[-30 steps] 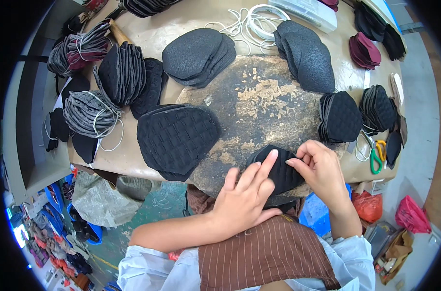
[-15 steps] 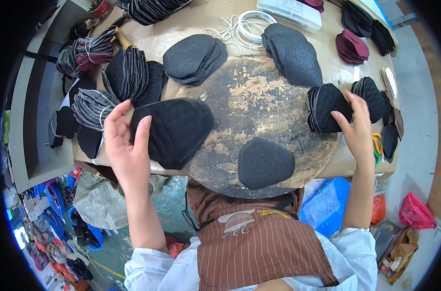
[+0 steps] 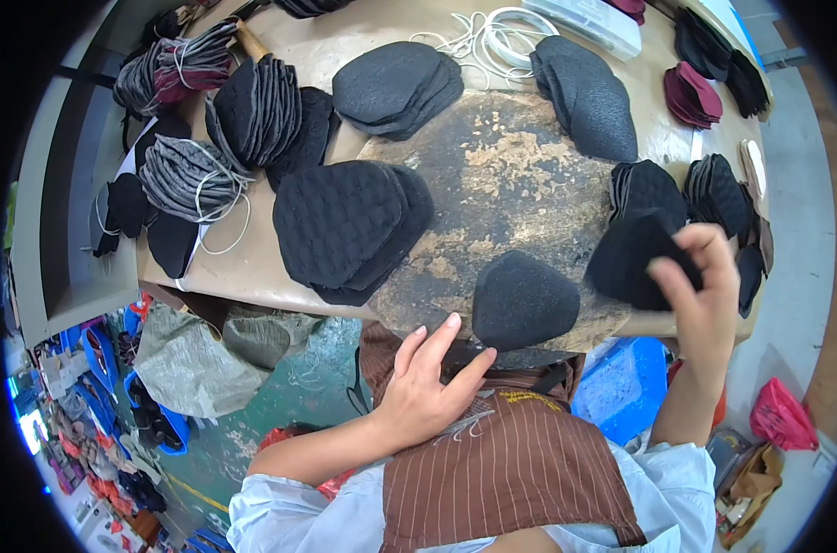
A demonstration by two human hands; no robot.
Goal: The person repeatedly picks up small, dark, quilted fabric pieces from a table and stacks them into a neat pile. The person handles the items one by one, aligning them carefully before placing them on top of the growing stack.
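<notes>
My right hand pinches a black rounded fabric piece between thumb and fingers, slightly blurred, over the right side of a worn round wooden board. Behind it stands a stack of similar black pieces. My left hand is open at the board's near edge, fingers spread, with one fingertip at the lower edge of a single dark foam pad. That pad lies flat on the board. To its left, a pile of black quilted pieces overlaps the board, touched by neither hand.
Dark foam pad piles lie at the board's far left and far right. A white cord coil and a clear plastic box sit behind. Tied grey bundles fill the left; maroon pieces lie right.
My left hand has left the quilted pile and moved right and nearer, to the foam pad. My right hand has taken a black fabric piece from the stack and brought it nearer.
</notes>
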